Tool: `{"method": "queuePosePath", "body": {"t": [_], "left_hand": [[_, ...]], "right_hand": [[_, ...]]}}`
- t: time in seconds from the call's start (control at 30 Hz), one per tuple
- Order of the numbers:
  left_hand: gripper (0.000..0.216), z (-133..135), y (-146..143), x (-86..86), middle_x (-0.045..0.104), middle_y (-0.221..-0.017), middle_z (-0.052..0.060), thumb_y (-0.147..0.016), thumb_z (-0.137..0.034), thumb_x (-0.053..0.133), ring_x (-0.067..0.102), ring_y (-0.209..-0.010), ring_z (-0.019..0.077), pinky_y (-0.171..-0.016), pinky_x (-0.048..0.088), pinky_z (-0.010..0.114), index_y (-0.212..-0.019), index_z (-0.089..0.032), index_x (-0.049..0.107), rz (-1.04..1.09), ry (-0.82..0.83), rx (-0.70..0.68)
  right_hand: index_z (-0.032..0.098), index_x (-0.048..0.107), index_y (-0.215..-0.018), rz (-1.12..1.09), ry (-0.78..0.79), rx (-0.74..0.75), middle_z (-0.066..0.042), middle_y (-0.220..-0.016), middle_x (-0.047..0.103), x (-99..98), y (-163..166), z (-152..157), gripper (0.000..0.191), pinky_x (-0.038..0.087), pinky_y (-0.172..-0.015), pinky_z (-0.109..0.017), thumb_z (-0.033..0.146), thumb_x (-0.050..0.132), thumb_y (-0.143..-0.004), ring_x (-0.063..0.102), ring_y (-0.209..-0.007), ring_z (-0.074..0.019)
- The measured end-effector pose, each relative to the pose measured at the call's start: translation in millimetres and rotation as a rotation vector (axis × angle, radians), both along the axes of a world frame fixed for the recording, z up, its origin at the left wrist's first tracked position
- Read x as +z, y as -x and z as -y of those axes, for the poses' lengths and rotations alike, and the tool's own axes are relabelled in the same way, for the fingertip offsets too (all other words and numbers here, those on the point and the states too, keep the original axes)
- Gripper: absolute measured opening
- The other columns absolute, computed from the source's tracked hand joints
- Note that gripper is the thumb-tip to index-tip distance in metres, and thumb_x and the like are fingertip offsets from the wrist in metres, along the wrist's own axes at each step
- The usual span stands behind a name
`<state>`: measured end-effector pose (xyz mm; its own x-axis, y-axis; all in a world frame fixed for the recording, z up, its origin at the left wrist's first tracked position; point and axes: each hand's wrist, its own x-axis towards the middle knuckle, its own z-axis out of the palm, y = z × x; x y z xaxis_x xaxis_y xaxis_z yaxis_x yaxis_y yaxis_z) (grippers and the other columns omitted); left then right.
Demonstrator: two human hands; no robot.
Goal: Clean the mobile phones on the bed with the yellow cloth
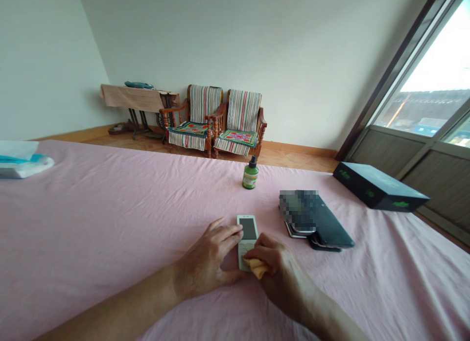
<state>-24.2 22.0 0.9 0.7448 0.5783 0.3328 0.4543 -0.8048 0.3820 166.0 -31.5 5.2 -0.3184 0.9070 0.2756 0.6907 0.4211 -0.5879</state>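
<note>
A white keypad mobile phone point(248, 228) lies face up on the pink cloth, its dark screen at the far end. My left hand point(211, 255) steadies it, fingertips on its left edge by the screen and thumb at its near end. Bunched in my right hand point(281, 267) is a small yellow cloth point(258, 268), pressed on the keypad; my fingers hide part of the keys. Beyond the phone stands a green bottle point(250, 177) with a black top, upright and apart from both hands.
Dark flat devices point(328, 223) lie stacked to the right, partly pixelated. A black box point(378, 187) sits at the far right, a white and blue packet point(25, 164) at the far left. Pink cloth point(110, 209) covers the surface. Two wooden chairs point(240, 118) stand by the wall.
</note>
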Motion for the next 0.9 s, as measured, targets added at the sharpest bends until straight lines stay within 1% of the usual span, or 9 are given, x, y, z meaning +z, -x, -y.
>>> {"method": "queuePosePath", "body": {"t": [0.13,0.3,0.43,0.53,0.63,0.77,0.9], "left_hand": [[0.067,1,0,2.3,0.056,-0.130,0.014,-0.070,-0.039,0.077,0.049,-0.123,0.0300,-0.109,0.027,0.053,-0.128,-0.017,0.051,-0.020,0.001,0.011],[0.070,0,-1,2.9,0.055,-0.131,0.015,-0.069,-0.040,0.078,0.046,-0.125,0.0326,-0.108,0.028,0.054,-0.128,-0.016,0.052,-0.044,0.000,0.026],[0.069,0,-1,2.3,0.056,-0.130,0.015,-0.069,-0.040,0.078,0.048,-0.124,0.0312,-0.109,0.028,0.054,-0.128,-0.014,0.052,-0.022,0.000,0.020],[0.067,1,-1,2.2,0.057,-0.130,0.014,-0.070,-0.041,0.077,0.048,-0.124,0.0310,-0.108,0.029,0.054,-0.127,-0.015,0.053,-0.014,0.001,0.021],[0.068,1,-1,2.1,0.056,-0.130,0.015,-0.070,-0.042,0.076,0.047,-0.125,0.0310,-0.108,0.028,0.054,-0.128,-0.016,0.052,-0.022,0.004,0.024],[0.068,0,-1,1.0,0.056,-0.130,0.015,-0.070,-0.041,0.077,0.049,-0.123,0.0298,-0.109,0.026,0.053,-0.128,-0.017,0.052,-0.019,0.009,0.018],[0.067,0,0,0.3,0.056,-0.130,0.014,-0.071,-0.042,0.076,0.049,-0.123,0.0298,-0.109,0.027,0.054,-0.129,-0.018,0.052,-0.002,0.005,0.014]], "right_hand": [[0.016,0.063,-0.063,0.021,0.023,-0.063,0.000,-0.070,0.052,5.4,-12,1,0.029,0.033,-0.057,-0.023,-0.007,0.048,-0.065,0.049,-0.064,-0.0114],[0.015,0.063,-0.063,0.008,0.053,-0.095,0.000,-0.070,0.052,5.4,-20,2,0.029,0.031,-0.055,-0.022,-0.008,0.047,-0.065,0.049,-0.062,-0.0106],[0.017,0.068,-0.072,-0.032,0.034,-0.060,0.000,-0.073,0.051,-0.3,-18,0,0.036,0.033,-0.057,-0.022,-0.010,0.045,-0.063,0.050,-0.065,-0.0108],[0.018,0.070,-0.077,-0.048,0.027,-0.038,0.000,-0.074,0.051,-1.5,-17,0,0.039,0.033,-0.058,-0.022,-0.010,0.044,-0.066,0.050,-0.066,-0.0113],[0.018,0.069,-0.076,-0.033,0.040,-0.025,-0.001,-0.075,0.051,2.7,-17,0,0.036,0.034,-0.059,-0.023,-0.009,0.046,-0.069,0.050,-0.068,-0.0119],[0.017,0.068,-0.071,-0.007,0.075,0.006,0.000,-0.073,0.050,9.9,-18,2,0.033,0.034,-0.058,-0.022,-0.009,0.047,-0.068,0.050,-0.066,-0.0116],[0.018,0.069,-0.072,-0.018,0.079,0.004,0.000,-0.074,0.050,8.8,-18,1,0.034,0.034,-0.058,-0.022,-0.009,0.047,-0.069,0.050,-0.066,-0.0111]]}}
